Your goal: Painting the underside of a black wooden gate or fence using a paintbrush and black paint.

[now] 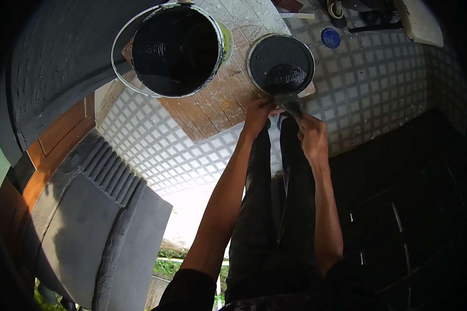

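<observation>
My right hand (313, 137) is closed around the handle of a paintbrush (291, 105). Its dark, paint-covered head lies at the near rim of a small round paint bucket (250, 67). Black paint (277, 59) fills this bucket, with a glossy, stirred patch toward the near side. My left hand (258, 116) is at the bucket's near left side, with its fingers closed on the edge there; the fingertips are partly hidden. To the left stands a larger bucket (224, 49) of black paint, its wire handle (120, 78) folded down to the left.
Both buckets stand on a paint-spattered wooden board (197, 122) above a checkered tile floor (347, 109). A blue lid (330, 38) lies on the floor at the far right, near a tape roll (335, 9). Grey painted panels (83, 223) and an orange-brown wooden door (62, 132) are at left.
</observation>
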The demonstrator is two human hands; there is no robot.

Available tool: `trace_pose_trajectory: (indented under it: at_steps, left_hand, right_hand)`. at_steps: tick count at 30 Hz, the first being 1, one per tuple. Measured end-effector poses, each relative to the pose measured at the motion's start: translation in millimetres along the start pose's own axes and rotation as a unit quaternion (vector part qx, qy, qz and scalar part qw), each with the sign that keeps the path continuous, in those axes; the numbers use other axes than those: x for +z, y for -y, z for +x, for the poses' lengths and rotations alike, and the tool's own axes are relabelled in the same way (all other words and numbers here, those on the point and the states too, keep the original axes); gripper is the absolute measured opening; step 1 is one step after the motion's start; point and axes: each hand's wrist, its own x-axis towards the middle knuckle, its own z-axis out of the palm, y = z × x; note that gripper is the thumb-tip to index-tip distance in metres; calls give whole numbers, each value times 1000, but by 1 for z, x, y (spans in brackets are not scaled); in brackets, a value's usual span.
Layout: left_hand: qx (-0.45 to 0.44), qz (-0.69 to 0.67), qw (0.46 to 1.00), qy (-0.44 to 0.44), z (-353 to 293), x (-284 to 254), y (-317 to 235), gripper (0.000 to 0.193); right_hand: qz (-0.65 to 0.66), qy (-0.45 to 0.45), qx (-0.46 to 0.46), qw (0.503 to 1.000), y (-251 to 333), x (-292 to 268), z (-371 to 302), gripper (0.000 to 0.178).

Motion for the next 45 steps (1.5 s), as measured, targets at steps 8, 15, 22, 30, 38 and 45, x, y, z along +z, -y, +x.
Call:
trace_pose_trajectory:
  at_steps: [8,15,22,30,38,45]
  left_hand:
    - [16,1,1000,-3,2,-7,10,21]
    - [40,-5,999,27,-2,3,-3,22]
    - [-31,-82,995,-43,1,-21,5,30]
    - [-16,-7,995,-96,-19,-22,-47,27]
    - [-24,38,997,-63,-15,-28,-48,24]
    - [-46,31,997,-56,-13,-29,-47,24]
  right_hand:
    - [324,108,182,922,9,20,-4,22]
    - [369,110,144,912,15,17,-14,33]
    - [280,16,50,959,-1,57,-27,36]
    - [362,12,22,932,-14,97,-33,35]
    - [369,-2,27,929,-19,117,-23,38]
    - [378,-30,13,925,-19,124,-13,38]
